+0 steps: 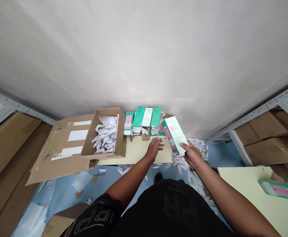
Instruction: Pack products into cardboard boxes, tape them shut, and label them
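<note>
My right hand [192, 154] grips the near end of a green and white product box [175, 133], tilted up and away from me. My left hand [155, 147] reaches forward with fingers spread and flat, just short of a row of several upright green boxes [144, 121] standing against the wall. These boxes rest on a pale yellow board [134, 152] on the floor. Nothing is in the left hand.
An open cardboard box [106, 135] full of white paper scraps sits left of the row, on a flattened carton [60, 148]. Paper scraps litter the blue floor [198, 171]. Metal shelving with cartons [269, 135] stands right. Another green box [280, 189] lies on a yellow board at the right.
</note>
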The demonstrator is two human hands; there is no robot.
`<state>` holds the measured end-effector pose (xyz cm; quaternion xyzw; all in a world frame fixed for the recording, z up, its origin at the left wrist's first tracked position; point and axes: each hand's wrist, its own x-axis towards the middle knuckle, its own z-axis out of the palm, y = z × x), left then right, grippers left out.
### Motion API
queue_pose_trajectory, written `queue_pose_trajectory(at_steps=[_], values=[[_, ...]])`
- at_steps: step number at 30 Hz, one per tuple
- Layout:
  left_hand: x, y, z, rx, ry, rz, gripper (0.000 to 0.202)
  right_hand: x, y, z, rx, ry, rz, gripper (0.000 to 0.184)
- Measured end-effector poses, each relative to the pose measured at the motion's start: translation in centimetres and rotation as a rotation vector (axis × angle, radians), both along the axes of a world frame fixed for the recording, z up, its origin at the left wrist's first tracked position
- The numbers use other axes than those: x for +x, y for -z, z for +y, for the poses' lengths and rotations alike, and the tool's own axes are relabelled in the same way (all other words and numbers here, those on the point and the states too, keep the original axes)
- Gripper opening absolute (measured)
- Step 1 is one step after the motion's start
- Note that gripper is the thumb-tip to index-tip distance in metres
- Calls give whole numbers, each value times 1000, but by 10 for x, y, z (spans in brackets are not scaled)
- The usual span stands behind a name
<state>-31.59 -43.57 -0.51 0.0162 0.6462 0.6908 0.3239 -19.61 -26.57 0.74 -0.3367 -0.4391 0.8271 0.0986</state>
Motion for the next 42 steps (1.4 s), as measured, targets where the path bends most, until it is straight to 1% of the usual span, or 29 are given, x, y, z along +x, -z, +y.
queue_pose_trajectory(at_steps=[3,6,8,11,13,15,17,19,22,25,28,32,38,42], values=[[14,16,-30,-122,58,-27,38,-52,-3,0,8,23,-13,48],[29,29,-55,-247,121,15,32,-100,-3,-6,14,39,-5,48],[36,35,-67,-288,138,53,29,-127,0,-11,42,39,-4,48],[43,42,-80,-339,174,116,26,-156,11,-16,125,54,-47,48],[48,45,-86,-387,215,165,25,-169,20,-18,240,46,-113,51],[52,48,-90,-430,257,208,25,-178,29,-20,370,-1,-179,54],[57,52,-93,-460,303,243,24,-184,35,-20,453,-72,-222,55],[59,55,-95,-476,370,268,23,-189,37,-20,484,-149,-264,55],[59,59,-93,-485,480,300,23,-192,34,-18,496,-234,-329,57],[53,60,-88,-499,551,338,25,-191,29,-15,478,-260,-330,58],[46,58,-82,-499,589,370,26,-187,26,-11,434,-258,-304,58],[40,56,-74,-488,625,390,25,-176,28,-5,382,-235,-275,59],[39,60,-67,-485,689,398,25,-158,33,1,310,-180,-263,60],[39,60,-60,-471,743,414,27,-161,30,6,245,-158,-220,59]])
